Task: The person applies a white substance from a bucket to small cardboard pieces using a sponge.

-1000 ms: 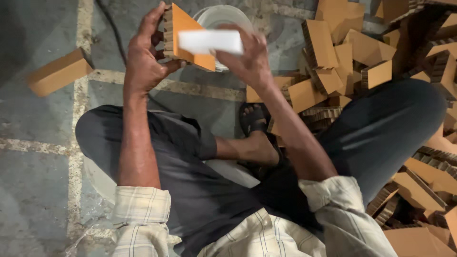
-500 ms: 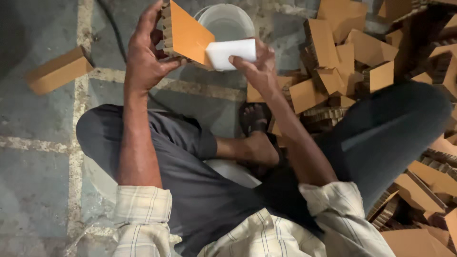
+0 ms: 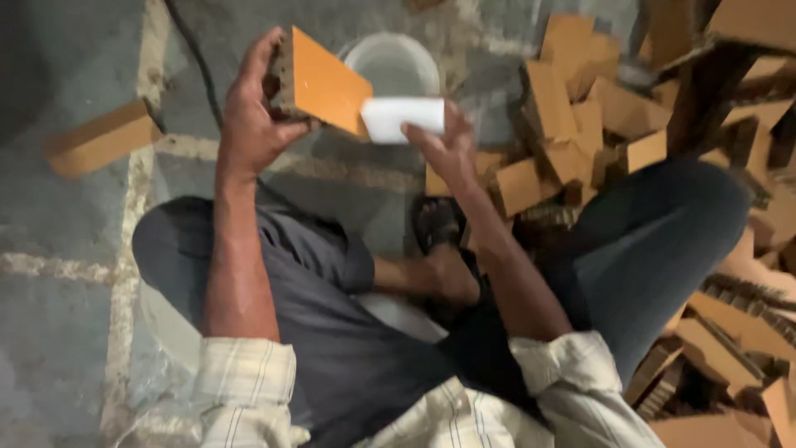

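Two hands raised over the lap. An orange block (image 3: 319, 81) is clamped in the left hand (image 3: 249, 124); a white pad (image 3: 404, 116), pinched by the right hand (image 3: 452, 149), has been drawn off the block's face to its lower edge. A white bucket (image 3: 394, 60) is seen behind; more blocks (image 3: 572, 124) are heaped rightward on the floor (image 3: 75, 249).

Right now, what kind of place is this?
Likely a small workshop floor. A person sits on bare concrete floor, a heap of orange board offcuts beside them, left hand holding an orange block, right hand a white pad.
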